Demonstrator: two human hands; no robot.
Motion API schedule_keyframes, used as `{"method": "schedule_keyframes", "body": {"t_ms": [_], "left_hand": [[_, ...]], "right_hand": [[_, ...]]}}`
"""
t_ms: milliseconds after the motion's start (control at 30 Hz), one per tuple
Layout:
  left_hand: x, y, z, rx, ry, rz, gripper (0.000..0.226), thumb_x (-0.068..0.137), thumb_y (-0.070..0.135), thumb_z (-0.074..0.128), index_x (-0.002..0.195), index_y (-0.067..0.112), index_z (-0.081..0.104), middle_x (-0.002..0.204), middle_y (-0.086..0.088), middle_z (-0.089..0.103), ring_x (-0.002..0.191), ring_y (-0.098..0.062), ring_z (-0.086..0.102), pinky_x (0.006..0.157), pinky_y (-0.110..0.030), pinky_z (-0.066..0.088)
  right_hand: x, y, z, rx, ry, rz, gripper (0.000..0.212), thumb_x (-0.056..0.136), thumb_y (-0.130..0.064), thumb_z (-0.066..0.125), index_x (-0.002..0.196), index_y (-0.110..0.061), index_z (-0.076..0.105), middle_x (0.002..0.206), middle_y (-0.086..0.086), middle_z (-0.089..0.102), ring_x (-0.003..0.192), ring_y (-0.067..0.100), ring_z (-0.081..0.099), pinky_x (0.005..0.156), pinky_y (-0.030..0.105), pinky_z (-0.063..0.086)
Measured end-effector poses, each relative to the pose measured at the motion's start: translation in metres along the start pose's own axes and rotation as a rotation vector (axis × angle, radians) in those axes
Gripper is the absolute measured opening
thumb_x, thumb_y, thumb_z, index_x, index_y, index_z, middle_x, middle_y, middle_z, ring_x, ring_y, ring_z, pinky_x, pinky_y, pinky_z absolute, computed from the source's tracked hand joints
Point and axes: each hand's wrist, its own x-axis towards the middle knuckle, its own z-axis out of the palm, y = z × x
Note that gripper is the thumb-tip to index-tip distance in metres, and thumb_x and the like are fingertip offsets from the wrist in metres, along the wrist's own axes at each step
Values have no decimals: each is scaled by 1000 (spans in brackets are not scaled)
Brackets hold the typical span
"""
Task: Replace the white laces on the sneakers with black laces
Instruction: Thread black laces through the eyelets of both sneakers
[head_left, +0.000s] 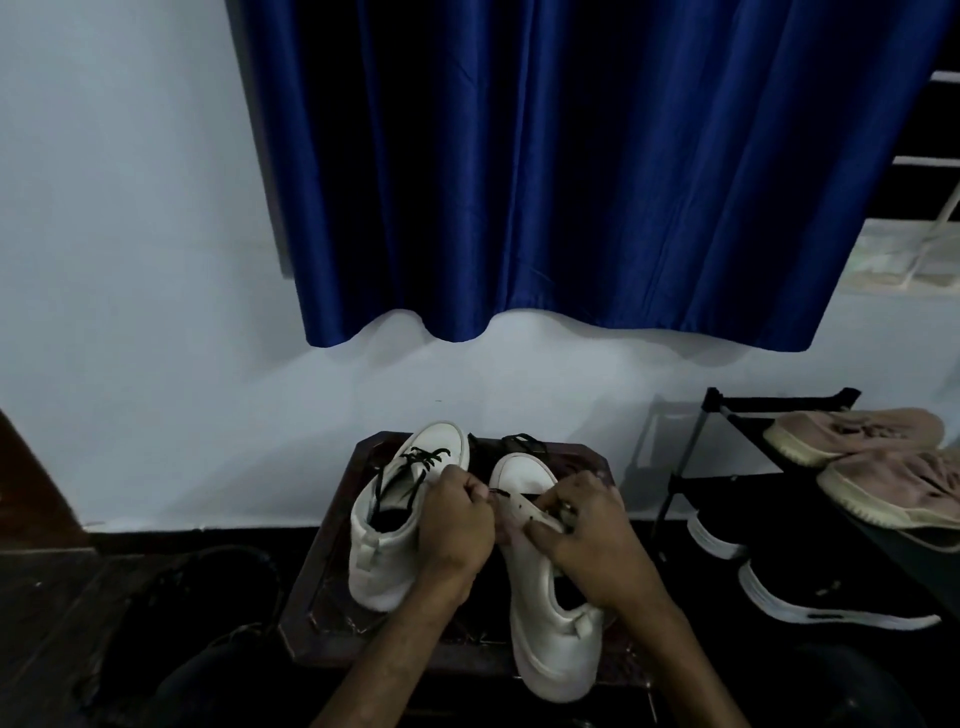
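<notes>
Two white sneakers stand on a small dark stool (332, 561). The left sneaker (384, 551) has a black lace (415, 467) threaded through its eyelets. The right sneaker (550, 639) lies with its heel toward me. My left hand (457, 525) pinches the end of a black lace (497, 492) at the right sneaker's eyelets. My right hand (587, 535) grips that sneaker's eyelet flap, fingers curled round it. More black lace (522, 442) lies behind the toes.
A blue curtain (571, 182) hangs on the pale wall behind the stool. To the right, a black shoe rack (691, 467) holds pinkish sneakers (852, 431) on top and black sneakers with white soles (831, 597) below. Dark floor surrounds the stool.
</notes>
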Motion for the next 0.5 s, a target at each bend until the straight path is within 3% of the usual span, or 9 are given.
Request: {"method": "schedule_keyframes", "body": {"t_ms": [67, 100, 133, 233, 333, 400, 433, 500], "left_hand": [[-10, 18, 1, -63, 76, 47, 6, 80, 29, 47, 78, 30, 52, 83, -3, 70, 77, -29, 69, 70, -51, 58], [-11, 23, 4, -95, 111, 58, 9, 87, 24, 49, 79, 27, 51, 83, -1, 71, 76, -27, 69, 71, -47, 58], [-12, 27, 8, -138, 136, 57, 15, 93, 15, 48, 80, 23, 50, 81, -1, 72, 74, -26, 68, 71, -42, 58], [-14, 44, 12, -430, 140, -7, 23, 102, 1, 39, 82, 12, 45, 71, -9, 67, 67, -27, 62, 69, -41, 54], [-1, 77, -14, -685, 160, -107, 23, 103, 2, 31, 85, 10, 44, 72, -12, 52, 61, -22, 52, 54, -27, 54], [6, 108, -41, -908, 234, -98, 30, 100, -2, 24, 81, 11, 43, 70, -9, 44, 58, -18, 43, 57, -30, 50], [9, 117, -53, -911, 280, -41, 31, 100, -3, 24, 81, 12, 43, 69, -7, 43, 57, -16, 40, 57, -29, 49], [9, 119, -62, -595, 324, 158, 25, 101, 1, 32, 88, 15, 47, 70, 0, 47, 56, -11, 41, 52, -23, 44]], "right_hand": [[-2, 1, 0, 48, 7, 18, 12, 76, -22, 76, 86, -18, 71, 96, -8, 48, 91, -13, 42, 83, 7, 35], [-1, 0, 1, 45, 9, 33, 12, 76, -23, 77, 85, -18, 71, 98, -7, 48, 92, -11, 43, 79, 4, 35], [1, 2, 3, 31, 9, 51, 13, 75, -25, 78, 84, -18, 71, 99, -7, 48, 93, -5, 45, 79, 6, 36], [3, 1, 6, -6, 1, 89, 13, 75, -29, 78, 82, -20, 71, 102, -7, 48, 99, 10, 45, 95, 28, 41], [3, 2, 7, 1, 5, 101, 14, 74, -28, 78, 83, -20, 71, 102, -8, 48, 95, 7, 43, 100, 34, 39], [4, 2, 7, 4, 1, 106, 15, 73, -28, 78, 83, -20, 71, 102, -9, 49, 93, 6, 44, 100, 35, 40], [5, 3, 8, 13, 3, 108, 15, 72, -28, 79, 83, -21, 71, 102, -8, 49, 94, 7, 46, 99, 36, 41], [5, 3, 9, 31, 13, 109, 15, 71, -28, 79, 82, -21, 71, 102, -8, 51, 96, 10, 50, 97, 37, 43]]}}
